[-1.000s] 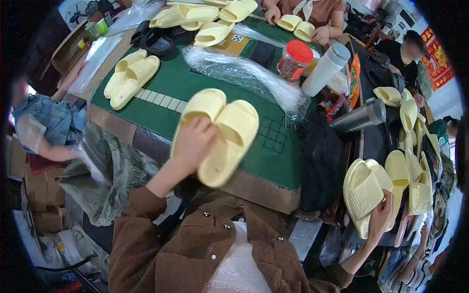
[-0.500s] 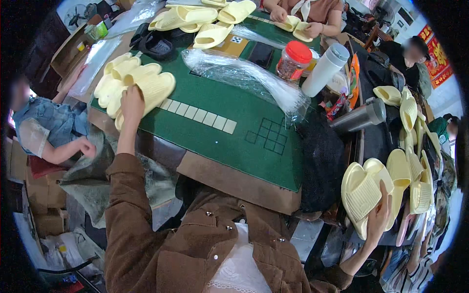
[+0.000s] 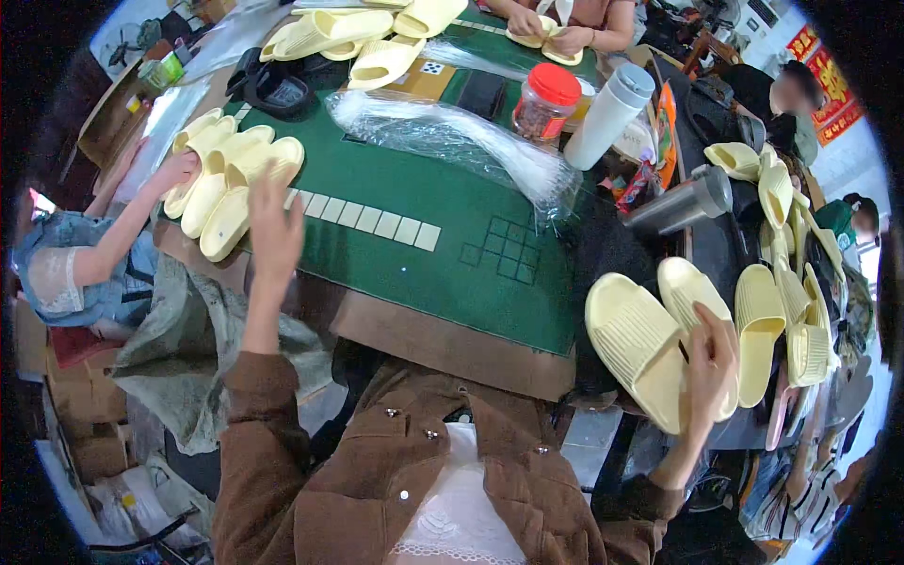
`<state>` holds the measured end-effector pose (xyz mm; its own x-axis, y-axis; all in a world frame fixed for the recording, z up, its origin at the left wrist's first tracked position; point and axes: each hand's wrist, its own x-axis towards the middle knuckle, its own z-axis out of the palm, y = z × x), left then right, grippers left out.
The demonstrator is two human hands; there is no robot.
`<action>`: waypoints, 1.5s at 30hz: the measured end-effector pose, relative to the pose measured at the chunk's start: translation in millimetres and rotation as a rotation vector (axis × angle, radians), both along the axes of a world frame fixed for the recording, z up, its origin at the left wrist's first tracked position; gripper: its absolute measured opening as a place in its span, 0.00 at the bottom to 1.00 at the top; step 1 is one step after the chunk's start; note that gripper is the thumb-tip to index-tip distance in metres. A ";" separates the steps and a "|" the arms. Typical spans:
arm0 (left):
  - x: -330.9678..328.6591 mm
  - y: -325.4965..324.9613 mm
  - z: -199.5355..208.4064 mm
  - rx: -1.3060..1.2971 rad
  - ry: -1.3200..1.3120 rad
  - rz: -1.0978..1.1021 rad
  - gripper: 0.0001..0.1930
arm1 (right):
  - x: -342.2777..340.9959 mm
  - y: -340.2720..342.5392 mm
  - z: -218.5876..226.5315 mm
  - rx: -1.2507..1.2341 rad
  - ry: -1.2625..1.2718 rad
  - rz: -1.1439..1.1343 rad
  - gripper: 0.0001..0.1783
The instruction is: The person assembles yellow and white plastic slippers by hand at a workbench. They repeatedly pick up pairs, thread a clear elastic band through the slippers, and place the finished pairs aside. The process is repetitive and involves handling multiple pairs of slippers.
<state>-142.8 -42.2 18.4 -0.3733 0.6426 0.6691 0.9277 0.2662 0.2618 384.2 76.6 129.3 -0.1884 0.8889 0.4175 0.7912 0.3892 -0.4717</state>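
Noted right hand (image 3: 711,363) with fingers narrow, gripping pair of yellow slippers (image 3: 640,331) mainly by the right-hand one of the two. Located that pair just past right end of table, side by side, toes pointing away, tilted a little; cannot tell whether clear of dark bench (image 3: 734,435) beneath or resting on it. Recorded left hand (image 3: 274,231) raised at table's left end, blurred, fingers extended and slightly spread, just beside row of yellow slippers (image 3: 209,193); cannot tell about contact with nearest slipper behind fingertips. Found that row lying over left edge of green cover (image 3: 405,179), touched at its far left by co-worker's arm (image 3: 137,221). Logged on cover: line of cream rectangles (image 3: 377,222) running rightward from row, clear plastic bundle (image 3: 461,141) across middle, black slippers (image 3: 278,92) and pile of yellow slippers (image 3: 348,36) toward far side. Listed at far right corner: red-lidded jar (image 3: 546,104), white bottle (image 3: 607,118) leaning in view, steel tumbler (image 3: 683,202). Saw also more yellow slippers (image 3: 759,339) along bench, just right of gripped pair, and second co-worker (image 3: 612,28) opposite, handling slippers.
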 end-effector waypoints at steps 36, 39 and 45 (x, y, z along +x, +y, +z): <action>109.7 17.5 8.4 -0.294 -0.723 -0.427 0.39 | -173.2 -49.3 -65.3 -0.816 0.685 0.629 0.43; 110.5 21.9 -11.1 -0.326 -0.608 -0.413 0.38 | -172.5 -45.0 -75.1 -0.940 0.576 0.669 0.41; 120.2 22.3 -11.2 -0.344 -0.509 -0.483 0.37 | -163.4 -39.4 -88.6 -0.862 0.513 0.699 0.36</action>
